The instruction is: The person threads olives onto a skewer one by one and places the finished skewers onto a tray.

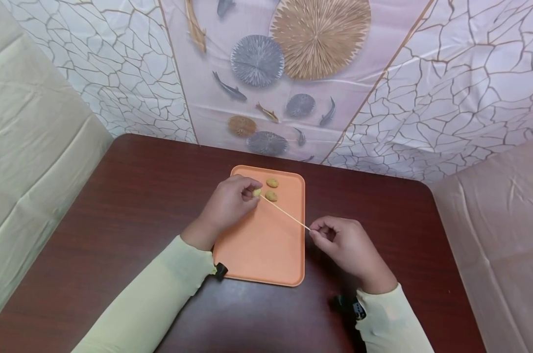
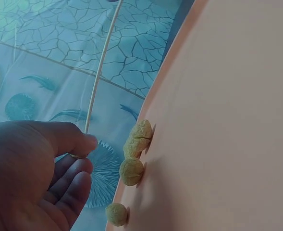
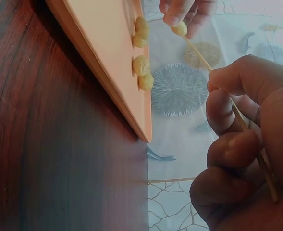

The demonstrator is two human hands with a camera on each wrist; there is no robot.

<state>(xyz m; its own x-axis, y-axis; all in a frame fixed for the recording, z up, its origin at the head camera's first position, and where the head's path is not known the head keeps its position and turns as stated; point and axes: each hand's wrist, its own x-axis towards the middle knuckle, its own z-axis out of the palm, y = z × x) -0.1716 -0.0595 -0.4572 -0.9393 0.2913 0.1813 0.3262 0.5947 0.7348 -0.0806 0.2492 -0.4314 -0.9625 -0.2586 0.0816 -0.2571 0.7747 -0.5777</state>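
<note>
My left hand [image 1: 228, 203], above the far left part of an orange tray [image 1: 257, 252], pinches a small yellow-brown lumpy ball [image 1: 256, 192] between thumb and fingertips. A thin wooden skewer [image 1: 285, 212] runs from that ball to my right hand [image 1: 352, 247]. The right wrist view shows the right fingers curled round the skewer [image 3: 200, 54], its rear end lying by the palm. The far tip meets the ball [image 3: 179, 29]; how deep it sits cannot be seen. More such balls [image 1: 272, 183] lie in groups on the tray, just right of the left hand.
The tray lies on a dark reddish-brown table [image 1: 152, 196]. Behind the table hangs a patterned cloth [image 1: 257, 98] with fish and round motifs. Plain beige cloth [image 1: 37, 147] borders the left side, and similar cloth [image 1: 500, 235] the right.
</note>
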